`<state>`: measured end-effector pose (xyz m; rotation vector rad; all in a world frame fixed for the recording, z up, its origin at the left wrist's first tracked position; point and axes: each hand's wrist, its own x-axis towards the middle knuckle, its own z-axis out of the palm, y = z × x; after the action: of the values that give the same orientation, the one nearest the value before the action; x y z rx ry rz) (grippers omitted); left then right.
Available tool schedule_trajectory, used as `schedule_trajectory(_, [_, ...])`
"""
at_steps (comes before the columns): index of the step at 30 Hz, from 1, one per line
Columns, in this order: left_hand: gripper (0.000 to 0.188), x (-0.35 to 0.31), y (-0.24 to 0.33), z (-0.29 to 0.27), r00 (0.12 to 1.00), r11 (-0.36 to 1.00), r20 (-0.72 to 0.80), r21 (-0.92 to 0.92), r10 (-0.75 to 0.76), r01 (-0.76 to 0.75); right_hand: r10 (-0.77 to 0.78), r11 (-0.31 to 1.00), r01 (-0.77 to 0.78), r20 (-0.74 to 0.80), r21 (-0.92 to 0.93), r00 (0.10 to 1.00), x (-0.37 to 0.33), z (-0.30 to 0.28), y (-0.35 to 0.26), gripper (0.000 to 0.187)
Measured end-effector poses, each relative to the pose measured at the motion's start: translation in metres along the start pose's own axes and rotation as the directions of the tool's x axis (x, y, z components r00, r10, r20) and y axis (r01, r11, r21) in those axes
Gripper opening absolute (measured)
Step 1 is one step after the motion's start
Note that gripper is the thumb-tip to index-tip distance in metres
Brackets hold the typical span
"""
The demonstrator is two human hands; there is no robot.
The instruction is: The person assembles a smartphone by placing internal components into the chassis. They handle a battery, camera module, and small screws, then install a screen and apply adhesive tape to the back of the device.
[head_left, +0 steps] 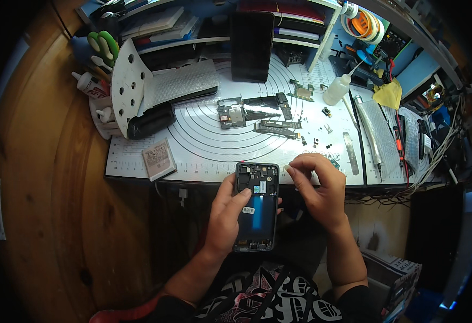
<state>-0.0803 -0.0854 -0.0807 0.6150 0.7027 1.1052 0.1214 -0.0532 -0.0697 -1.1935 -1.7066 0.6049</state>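
My left hand (227,211) is wrapped round an opened smartphone frame (258,237), its thumb lying over the left edge and fingertips showing past the right one. The frame's inner side faces up, with a blue-black battery recess and small boards at top and bottom. To the right of its upper end, my right hand (319,188) is raised just off the mat, thumb and forefinger pinched together. Whatever sits in that pinch is too small to name. Beyond the frame lie loose phone parts: a part with a black battery (263,107), flat strips (278,128) and a circuit board (302,92).
Tiny parts (315,142) and a flat metal pry blade (350,153) lie on the white mat (203,145). A dark phone panel (252,48) leans upright at the back. Nearby are a squeeze bottle (337,90), a boxy pad (159,160), a perforated holder (128,81) and cables (440,145).
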Motion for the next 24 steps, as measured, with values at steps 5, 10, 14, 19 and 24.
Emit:
schedule_trajectory(5, [0.042, 0.000, -0.003, 0.002, 1.000, 1.000, -0.019, 0.018, 0.013, -0.013, 0.049, 0.991, -0.046, -0.021, 0.126, 0.999, -0.007, 0.001, -0.007, 0.018])
schedule_trajectory(10, [0.042, -0.001, -0.005, 0.001, 0.999, 0.999, -0.026, 0.035, 0.029, -0.028, 0.072, 0.984, -0.076, 0.029, 0.162, 0.997, -0.009, 0.000, -0.011, 0.018])
schedule_trajectory(14, [0.042, 0.000, -0.005, 0.002, 0.999, 0.998, -0.021, 0.041, 0.039, -0.038, 0.153, 0.958, -0.165, 0.068, 0.236, 0.986, -0.014, -0.002, -0.008, 0.019])
schedule_trajectory(19, [0.042, -0.001, -0.008, 0.004, 0.997, 0.997, -0.038, 0.057, 0.060, -0.058, 0.133, 0.932, -0.138, 0.038, 0.336, 0.990, -0.022, 0.008, -0.006, 0.019])
schedule_trajectory(24, [0.043, -0.002, -0.012, 0.000, 0.996, 0.995, -0.052, 0.064, 0.077, -0.074, -0.054, 0.991, 0.051, 0.022, 0.122, 0.998, -0.019, 0.012, -0.004, 0.019])
